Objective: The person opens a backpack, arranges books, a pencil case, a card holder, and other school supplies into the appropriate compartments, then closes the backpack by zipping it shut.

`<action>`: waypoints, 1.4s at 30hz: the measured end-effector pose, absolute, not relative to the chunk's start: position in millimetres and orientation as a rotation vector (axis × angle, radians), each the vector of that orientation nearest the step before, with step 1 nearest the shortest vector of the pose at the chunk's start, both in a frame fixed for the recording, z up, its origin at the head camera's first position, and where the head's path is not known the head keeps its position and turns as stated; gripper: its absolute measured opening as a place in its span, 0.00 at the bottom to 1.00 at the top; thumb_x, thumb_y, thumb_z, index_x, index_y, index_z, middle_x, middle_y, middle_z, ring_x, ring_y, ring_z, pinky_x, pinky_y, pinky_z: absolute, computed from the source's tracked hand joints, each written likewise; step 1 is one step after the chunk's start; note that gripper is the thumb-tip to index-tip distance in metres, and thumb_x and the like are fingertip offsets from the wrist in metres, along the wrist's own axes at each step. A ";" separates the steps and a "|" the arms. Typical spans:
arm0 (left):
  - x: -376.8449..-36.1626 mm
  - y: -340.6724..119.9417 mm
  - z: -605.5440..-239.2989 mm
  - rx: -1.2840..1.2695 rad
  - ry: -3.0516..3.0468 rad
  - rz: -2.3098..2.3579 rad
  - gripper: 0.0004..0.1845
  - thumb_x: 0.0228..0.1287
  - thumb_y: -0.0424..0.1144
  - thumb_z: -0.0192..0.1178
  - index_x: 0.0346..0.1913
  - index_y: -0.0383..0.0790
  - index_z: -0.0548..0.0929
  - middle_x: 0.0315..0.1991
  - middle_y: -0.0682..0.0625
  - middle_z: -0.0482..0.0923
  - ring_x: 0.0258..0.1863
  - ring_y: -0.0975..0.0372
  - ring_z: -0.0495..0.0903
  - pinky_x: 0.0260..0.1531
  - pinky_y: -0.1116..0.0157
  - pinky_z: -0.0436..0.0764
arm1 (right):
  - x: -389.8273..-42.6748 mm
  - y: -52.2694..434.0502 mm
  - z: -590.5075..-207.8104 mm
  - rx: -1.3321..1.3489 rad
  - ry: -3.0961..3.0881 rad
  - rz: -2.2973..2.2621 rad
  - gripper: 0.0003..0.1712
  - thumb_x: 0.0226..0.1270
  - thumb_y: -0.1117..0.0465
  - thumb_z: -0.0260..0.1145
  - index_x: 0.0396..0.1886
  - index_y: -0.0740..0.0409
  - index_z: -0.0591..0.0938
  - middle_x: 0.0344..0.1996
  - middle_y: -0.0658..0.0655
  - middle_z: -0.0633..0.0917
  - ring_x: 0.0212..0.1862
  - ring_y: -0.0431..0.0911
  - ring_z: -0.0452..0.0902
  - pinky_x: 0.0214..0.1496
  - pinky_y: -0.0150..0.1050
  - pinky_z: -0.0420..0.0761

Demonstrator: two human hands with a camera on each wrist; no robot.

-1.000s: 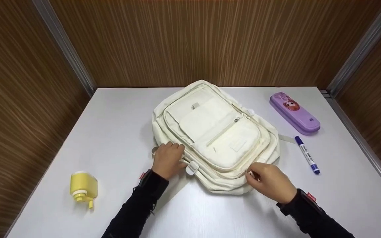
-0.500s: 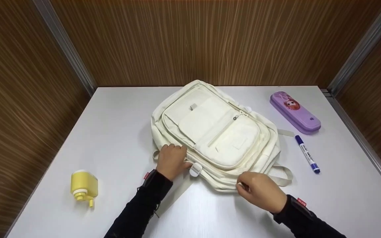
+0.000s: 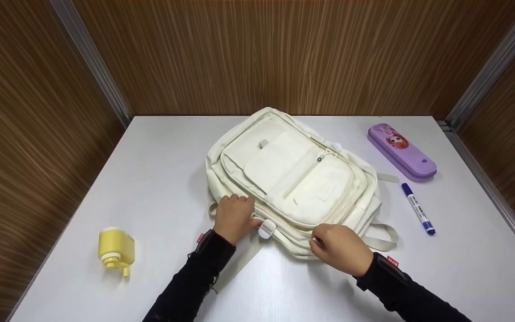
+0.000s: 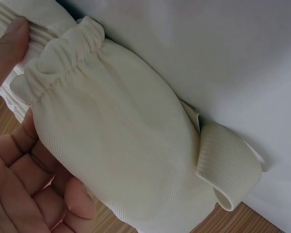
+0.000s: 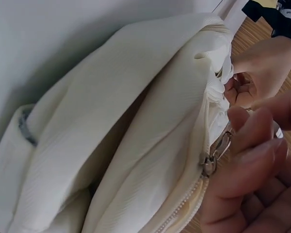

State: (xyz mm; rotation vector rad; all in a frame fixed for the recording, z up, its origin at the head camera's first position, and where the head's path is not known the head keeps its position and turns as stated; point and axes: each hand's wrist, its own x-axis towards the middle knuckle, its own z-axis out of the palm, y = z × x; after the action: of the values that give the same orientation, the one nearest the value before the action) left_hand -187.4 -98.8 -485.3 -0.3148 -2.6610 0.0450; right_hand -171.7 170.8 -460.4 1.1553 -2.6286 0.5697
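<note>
The cream backpack (image 3: 293,179) lies flat on the white table (image 3: 159,170) in front of me, front pockets up, its long axis running from far-left to near-right, and the edge nearest me is where both my hands are. My left hand (image 3: 234,218) is curled over the near-left corner, fingers gripping the fabric by the elastic side pocket (image 4: 116,141), just beside a white buckle (image 3: 266,229) on the strap. My right hand (image 3: 340,248) sits at the near edge to the right of that, thumb and fingertips (image 5: 254,141) pinching the metal zipper pull (image 5: 214,156); the wrist view shows the pull at the end of a line of zipped teeth, with the seam gaping past it toward my left hand. So the zipper track runs along the near edge between my two hands, and the right one is the hand on the pull while the left one anchors the corner. Well off to the right lie a purple pencil case (image 3: 401,151) and a blue marker (image 3: 417,208); a small yellow bottle (image 3: 116,250) stands far left.
</note>
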 end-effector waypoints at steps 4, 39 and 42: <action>-186.6 -99.6 -485.8 -0.317 -2.644 0.036 0.29 0.34 0.64 0.74 0.30 0.43 0.81 0.23 0.49 0.84 0.25 0.55 0.81 0.27 0.60 0.76 | -170.6 169.1 -461.7 1.175 -2.733 0.484 0.20 0.54 0.66 0.63 0.12 0.49 0.64 0.14 0.40 0.59 0.19 0.34 0.54 0.22 0.29 0.59; -178.2 -105.4 -493.6 -0.375 -2.624 -0.119 0.24 0.40 0.55 0.76 0.28 0.44 0.75 0.24 0.51 0.80 0.26 0.57 0.79 0.27 0.61 0.77 | -190.6 116.0 -466.0 1.128 -2.830 0.585 0.17 0.60 0.63 0.61 0.14 0.51 0.69 0.14 0.42 0.64 0.19 0.37 0.60 0.23 0.33 0.65; -176.0 -100.4 -496.9 -0.354 -2.586 -0.089 0.23 0.40 0.54 0.76 0.26 0.44 0.75 0.23 0.51 0.80 0.24 0.57 0.78 0.24 0.62 0.76 | -191.2 114.8 -466.2 1.106 -2.815 0.622 0.17 0.60 0.63 0.62 0.13 0.51 0.70 0.14 0.41 0.64 0.19 0.36 0.60 0.22 0.32 0.64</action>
State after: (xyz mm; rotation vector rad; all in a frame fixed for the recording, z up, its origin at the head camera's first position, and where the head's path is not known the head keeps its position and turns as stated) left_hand -176.0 -100.4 -496.9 -0.3542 -2.5860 -0.0891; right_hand -191.2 114.8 -466.2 1.1060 -2.8150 0.6222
